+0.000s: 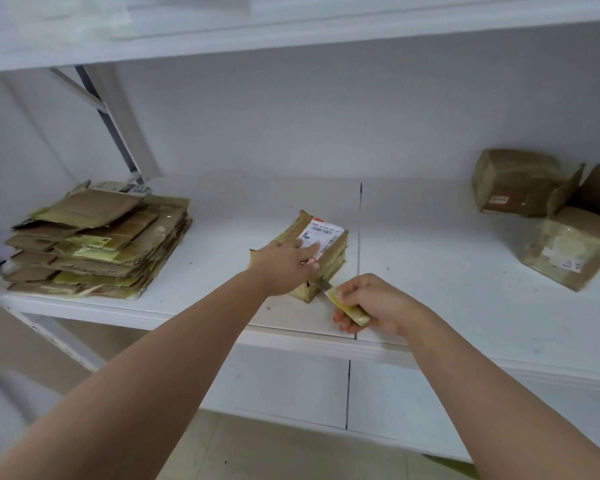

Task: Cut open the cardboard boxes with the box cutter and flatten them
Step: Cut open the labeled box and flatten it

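The small taped box (pixel 321 252) sits on the white shelf (pixel 430 271), near its front edge and about midway along it, with a white shipping label (pixel 323 233) on its top face. My left hand (pixel 284 263) lies flat on top of the box, fingers straight and spread over the near part of the label, pressing down. My right hand (pixel 371 303) has its fingers and thumb curled round the yellow handle of the box cutter (pixel 343 304), and the short blade touches the near right corner of the box, low down. Far to the left on the same shelf lies a stack of flattened cardboard (pixel 97 244). Well apart on the right stand three more boxes: a closed box (pixel 513 183) at the far side, an open box (pixel 596 192) beside it, and a tilted box (pixel 568 252) nearer to me.
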{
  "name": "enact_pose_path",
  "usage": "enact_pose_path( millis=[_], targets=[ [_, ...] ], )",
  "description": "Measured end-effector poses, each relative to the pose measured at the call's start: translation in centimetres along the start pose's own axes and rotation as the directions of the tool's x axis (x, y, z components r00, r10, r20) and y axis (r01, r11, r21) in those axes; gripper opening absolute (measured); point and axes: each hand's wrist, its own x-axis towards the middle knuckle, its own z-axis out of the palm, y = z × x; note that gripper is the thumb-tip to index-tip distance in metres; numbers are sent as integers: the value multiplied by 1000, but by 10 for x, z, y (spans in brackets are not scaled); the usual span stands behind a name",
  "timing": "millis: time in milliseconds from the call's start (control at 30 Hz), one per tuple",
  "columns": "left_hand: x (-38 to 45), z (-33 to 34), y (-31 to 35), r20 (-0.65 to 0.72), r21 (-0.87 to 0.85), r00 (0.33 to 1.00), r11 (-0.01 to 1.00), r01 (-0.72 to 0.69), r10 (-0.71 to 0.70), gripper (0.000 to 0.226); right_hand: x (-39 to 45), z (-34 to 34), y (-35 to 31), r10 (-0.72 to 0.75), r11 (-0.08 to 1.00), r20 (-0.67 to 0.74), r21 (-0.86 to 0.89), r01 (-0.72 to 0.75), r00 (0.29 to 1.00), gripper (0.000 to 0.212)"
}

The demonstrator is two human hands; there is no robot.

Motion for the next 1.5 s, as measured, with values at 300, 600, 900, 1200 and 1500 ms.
enact_pose_path(
  millis=[300,600,900,1200,1500],
  targets=[
    [-14,7,-18,-113,-8,992,999,-53,52,50,20,-15,8,-120,992,-373,-23,121,920,21],
    [-2,39,3,-403,206,914,968,140,-47,47,25,3,2,-419,823,-504,-563,80,755,20],
    [3,36,-2,-431,285,899,957,54,78,34,34,8,9,-436,794,-479,-603,75,762,21],
    [-1,15,-38,-470,287,793,917,-278,388,40,29,6,-18,-750,359,-161,-914,191,641,54],
    [-7,12,-46,-559,383,681,876,-294,473,42,38,9,-26,-868,137,2,-960,244,497,48]
  ],
)
